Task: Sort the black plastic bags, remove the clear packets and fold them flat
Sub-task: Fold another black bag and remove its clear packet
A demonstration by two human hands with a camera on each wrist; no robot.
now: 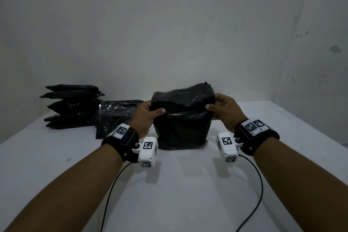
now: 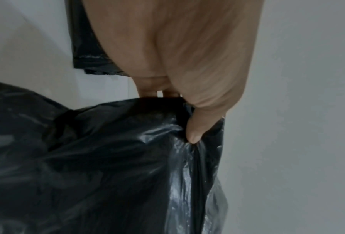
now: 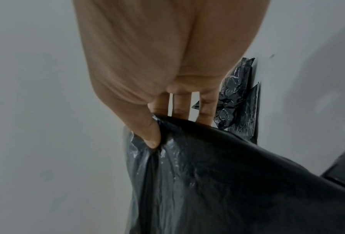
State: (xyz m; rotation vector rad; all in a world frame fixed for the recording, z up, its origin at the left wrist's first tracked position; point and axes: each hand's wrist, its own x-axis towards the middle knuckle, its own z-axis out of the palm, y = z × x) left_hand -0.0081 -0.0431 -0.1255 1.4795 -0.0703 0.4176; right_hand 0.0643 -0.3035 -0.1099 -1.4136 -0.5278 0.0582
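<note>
A black plastic bag [image 1: 180, 122] hangs upright in the middle of the white table [image 1: 188, 184], its bottom touching the surface. My left hand [image 1: 148, 111] pinches its upper left edge between thumb and fingers, and my right hand [image 1: 220, 109] pinches the upper right edge the same way. In the left wrist view the thumb [image 2: 195, 131] presses into the bag [image 2: 107, 166]. In the right wrist view the thumb [image 3: 149, 134] presses the bag [image 3: 217, 174] against the fingers behind it. What the bag holds is hidden.
A stack of several filled black bags [image 1: 71, 107] lies at the back left of the table. A flat shiny black bag [image 1: 114, 117] lies beside that stack, behind my left hand. Grey walls close off the back and right. Black cables trail from both wrists.
</note>
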